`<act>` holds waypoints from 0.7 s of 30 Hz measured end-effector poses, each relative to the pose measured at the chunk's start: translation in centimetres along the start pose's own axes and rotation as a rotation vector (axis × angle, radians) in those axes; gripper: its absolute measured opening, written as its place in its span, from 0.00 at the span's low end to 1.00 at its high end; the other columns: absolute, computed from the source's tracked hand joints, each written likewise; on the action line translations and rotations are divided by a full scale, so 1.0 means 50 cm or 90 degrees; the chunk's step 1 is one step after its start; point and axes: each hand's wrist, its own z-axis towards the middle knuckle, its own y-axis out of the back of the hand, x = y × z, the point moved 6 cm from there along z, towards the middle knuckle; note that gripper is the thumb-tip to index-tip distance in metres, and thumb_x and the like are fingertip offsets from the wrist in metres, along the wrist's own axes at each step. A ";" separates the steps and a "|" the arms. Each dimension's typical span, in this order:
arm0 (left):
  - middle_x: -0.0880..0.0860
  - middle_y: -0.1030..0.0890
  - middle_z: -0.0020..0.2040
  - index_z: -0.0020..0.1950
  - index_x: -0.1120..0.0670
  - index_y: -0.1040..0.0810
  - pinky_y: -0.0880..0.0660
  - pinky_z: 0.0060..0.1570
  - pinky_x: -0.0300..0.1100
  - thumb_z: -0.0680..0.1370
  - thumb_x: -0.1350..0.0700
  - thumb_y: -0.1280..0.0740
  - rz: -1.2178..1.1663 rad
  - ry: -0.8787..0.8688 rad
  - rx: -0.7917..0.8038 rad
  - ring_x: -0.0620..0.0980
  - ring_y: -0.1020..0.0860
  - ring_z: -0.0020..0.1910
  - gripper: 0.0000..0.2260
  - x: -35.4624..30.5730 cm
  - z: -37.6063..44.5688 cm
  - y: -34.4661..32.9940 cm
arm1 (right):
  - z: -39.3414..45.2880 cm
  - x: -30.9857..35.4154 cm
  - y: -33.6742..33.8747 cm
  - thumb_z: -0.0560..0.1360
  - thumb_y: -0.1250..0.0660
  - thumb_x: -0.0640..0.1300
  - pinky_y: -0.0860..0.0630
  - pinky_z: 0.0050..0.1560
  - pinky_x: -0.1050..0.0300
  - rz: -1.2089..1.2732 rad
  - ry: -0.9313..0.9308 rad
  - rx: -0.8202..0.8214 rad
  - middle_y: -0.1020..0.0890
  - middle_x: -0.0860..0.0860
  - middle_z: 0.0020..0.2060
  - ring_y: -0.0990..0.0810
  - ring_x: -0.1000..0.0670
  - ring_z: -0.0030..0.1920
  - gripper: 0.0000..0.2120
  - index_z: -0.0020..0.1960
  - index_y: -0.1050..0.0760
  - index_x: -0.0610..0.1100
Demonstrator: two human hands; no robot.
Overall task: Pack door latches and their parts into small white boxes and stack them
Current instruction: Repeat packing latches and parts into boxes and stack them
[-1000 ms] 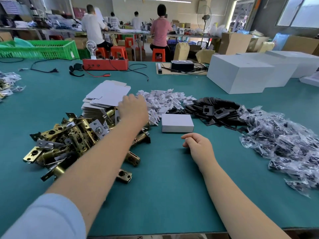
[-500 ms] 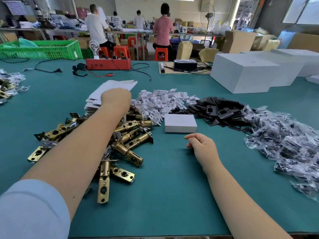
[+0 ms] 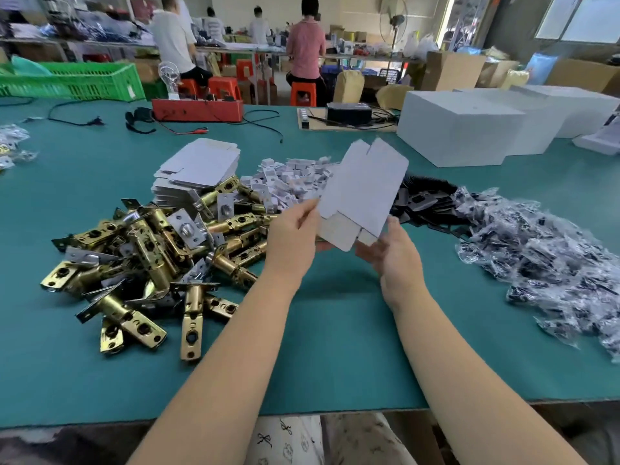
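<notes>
I hold a flat white box blank (image 3: 364,193) in the air above the green table (image 3: 335,330), with both hands. My left hand (image 3: 295,236) pinches its lower left edge, and my right hand (image 3: 396,256) grasps its lower right corner from below. The pile of brass door latches (image 3: 151,250) lies to the left, next to a stack of flat boxes (image 3: 198,172). Small bags of parts (image 3: 543,256) lie on the right.

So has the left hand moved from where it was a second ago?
Yes. The left hand has come back from the stack of flat white box blanks toward the person, and now holds one flat white box blank above the table.
</notes>
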 end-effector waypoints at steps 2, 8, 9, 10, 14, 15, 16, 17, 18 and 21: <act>0.45 0.16 0.43 0.63 0.54 0.23 0.20 0.36 0.38 0.80 0.64 0.35 0.000 0.034 0.072 0.40 0.18 0.41 0.13 0.046 -0.020 -0.012 | 0.000 0.006 0.030 0.81 0.43 0.45 0.21 0.44 0.56 -0.009 0.019 -0.052 0.16 0.56 0.47 0.19 0.51 0.47 0.11 0.52 0.22 0.51; 0.35 0.22 0.44 0.68 0.44 0.26 0.29 0.41 0.27 0.72 0.49 0.26 0.360 -0.055 0.092 0.32 0.24 0.42 0.24 0.072 -0.027 0.007 | -0.003 0.005 0.028 0.80 0.42 0.41 0.21 0.51 0.51 -0.111 0.007 -0.014 0.16 0.53 0.49 0.18 0.50 0.49 0.12 0.50 0.21 0.50; 0.35 0.23 0.42 0.68 0.45 0.26 0.31 0.39 0.26 0.72 0.48 0.26 0.390 -0.057 0.076 0.33 0.24 0.41 0.25 0.070 -0.028 0.013 | -0.008 0.004 0.017 0.80 0.42 0.40 0.21 0.51 0.51 -0.149 0.019 0.008 0.16 0.55 0.48 0.19 0.50 0.50 0.12 0.50 0.21 0.52; 0.36 0.23 0.42 0.67 0.46 0.25 0.31 0.40 0.28 0.72 0.48 0.26 0.416 -0.062 0.063 0.35 0.24 0.41 0.23 0.069 -0.026 0.018 | -0.013 0.004 0.007 0.80 0.43 0.40 0.22 0.52 0.51 -0.178 0.032 0.028 0.16 0.56 0.49 0.19 0.51 0.51 0.13 0.51 0.22 0.53; 0.46 0.18 0.47 0.61 0.47 0.22 0.24 0.47 0.43 0.74 0.46 0.30 0.496 -0.062 0.077 0.46 0.21 0.45 0.16 0.065 -0.029 0.019 | -0.024 0.006 -0.010 0.81 0.44 0.39 0.25 0.52 0.61 -0.207 0.066 0.065 0.20 0.57 0.55 0.21 0.57 0.54 0.13 0.60 0.27 0.52; 0.46 0.17 0.47 0.60 0.47 0.21 0.24 0.47 0.43 0.75 0.46 0.31 0.500 -0.062 0.086 0.47 0.21 0.45 0.15 0.064 -0.030 0.014 | -0.024 0.007 -0.009 0.81 0.43 0.39 0.25 0.52 0.63 -0.216 0.070 0.067 0.21 0.57 0.56 0.22 0.58 0.55 0.14 0.63 0.30 0.52; 0.46 0.17 0.47 0.59 0.47 0.20 0.24 0.46 0.41 0.74 0.47 0.31 0.495 -0.065 0.089 0.46 0.21 0.45 0.14 0.063 -0.032 0.010 | -0.024 0.007 -0.008 0.80 0.42 0.39 0.26 0.54 0.61 -0.229 0.074 0.067 0.22 0.56 0.58 0.23 0.56 0.58 0.17 0.67 0.33 0.51; 0.46 0.16 0.47 0.58 0.47 0.20 0.25 0.45 0.38 0.74 0.47 0.30 0.482 -0.067 0.087 0.45 0.20 0.45 0.14 0.059 -0.035 0.010 | -0.024 0.006 -0.008 0.80 0.41 0.39 0.28 0.59 0.57 -0.244 0.081 0.068 0.24 0.54 0.61 0.25 0.53 0.61 0.20 0.70 0.36 0.50; 0.45 0.16 0.46 0.58 0.46 0.19 0.26 0.44 0.36 0.73 0.48 0.30 0.458 -0.064 0.086 0.44 0.20 0.45 0.14 0.056 -0.036 0.010 | -0.024 0.006 -0.009 0.80 0.40 0.39 0.30 0.63 0.54 -0.255 0.090 0.070 0.26 0.53 0.64 0.27 0.51 0.63 0.24 0.73 0.40 0.49; 0.45 0.15 0.47 0.60 0.44 0.19 0.24 0.46 0.35 0.73 0.50 0.30 0.379 -0.055 0.095 0.40 0.19 0.46 0.15 0.053 -0.038 0.010 | -0.027 0.011 -0.013 0.79 0.38 0.41 0.32 0.66 0.53 -0.260 0.125 0.087 0.30 0.54 0.67 0.29 0.53 0.65 0.29 0.76 0.47 0.49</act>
